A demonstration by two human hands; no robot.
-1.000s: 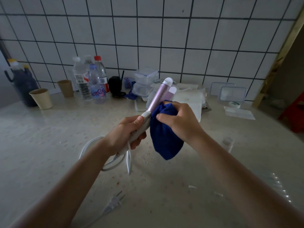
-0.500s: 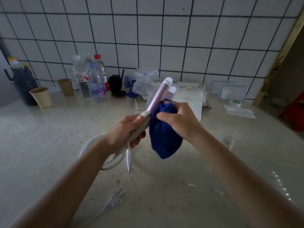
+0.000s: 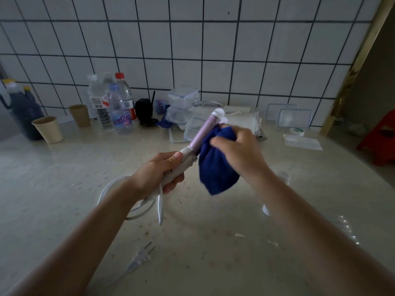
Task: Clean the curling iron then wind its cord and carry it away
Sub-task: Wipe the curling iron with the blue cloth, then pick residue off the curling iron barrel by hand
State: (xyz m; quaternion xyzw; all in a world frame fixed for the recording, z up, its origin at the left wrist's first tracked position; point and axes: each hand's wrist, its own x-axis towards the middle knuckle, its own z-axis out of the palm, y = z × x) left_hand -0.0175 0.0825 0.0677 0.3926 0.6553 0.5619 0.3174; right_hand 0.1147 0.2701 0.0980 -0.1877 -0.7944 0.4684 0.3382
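Observation:
My left hand (image 3: 159,175) grips the white handle of the curling iron (image 3: 204,130), whose pink barrel with a white tip points up and away over the counter. My right hand (image 3: 237,149) holds a dark blue cloth (image 3: 217,169) bunched against the right side of the barrel, near its upper half. The cloth hangs down below that hand. The white cord (image 3: 119,189) loops on the counter behind my left wrist, and its plug (image 3: 140,258) lies near the front edge.
Along the tiled wall stand water bottles (image 3: 115,105), two paper cups (image 3: 48,129), a dark jug (image 3: 23,112), stacked clear plastic boxes (image 3: 181,105) and lids (image 3: 295,117). A small white bottle (image 3: 283,177) sits behind my right forearm. A red stool (image 3: 380,135) is at far right.
My right hand has slid the blue cloth up the barrel toward the tip. The left hand keeps its grip on the handle, about where it was.

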